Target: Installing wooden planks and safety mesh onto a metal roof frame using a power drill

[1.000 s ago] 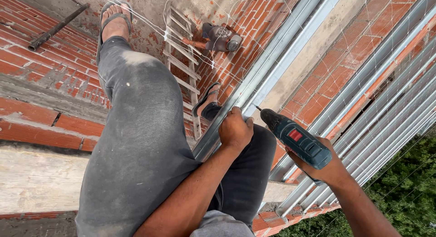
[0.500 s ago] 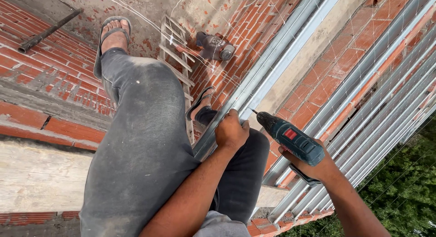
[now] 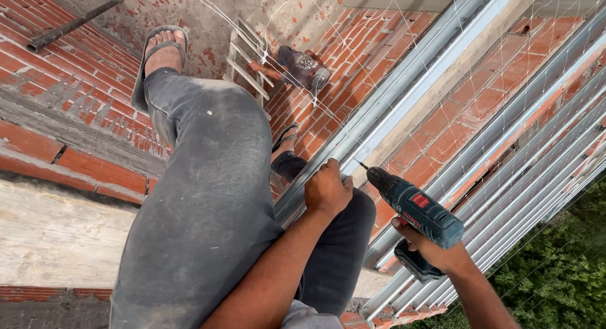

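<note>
head view: the cordless drill (image 3: 420,217) sits in the right hand (image 3: 435,250), fingers wrapped tight round its grip, the bit tip just beside the edge of the metal rail (image 3: 404,89) and pointing up-left toward it. compared with a moment earlier, the drill has slid closer to the rail and the bit now lies nearer the left hand (image 3: 327,190), which stays clamped over the rail's lower edge, fingers curled round it. hands and knee have drifted up and to the right in the frame. the rail runs diagonally up to the right, with more parallel metal rails (image 3: 536,146) beyond it, narrow strips of brick wall (image 3: 467,127) showing between them. the person's grey-trousered leg (image 3: 202,196) fills the left, its sandalled foot (image 3: 161,51) set on the brick ledge (image 3: 57,83). far below, another person (image 3: 300,67) stands by a ladder (image 3: 246,61). open drop and green treetops (image 3: 555,272) lie to the lower right, so free room is tight around the drill.
</note>
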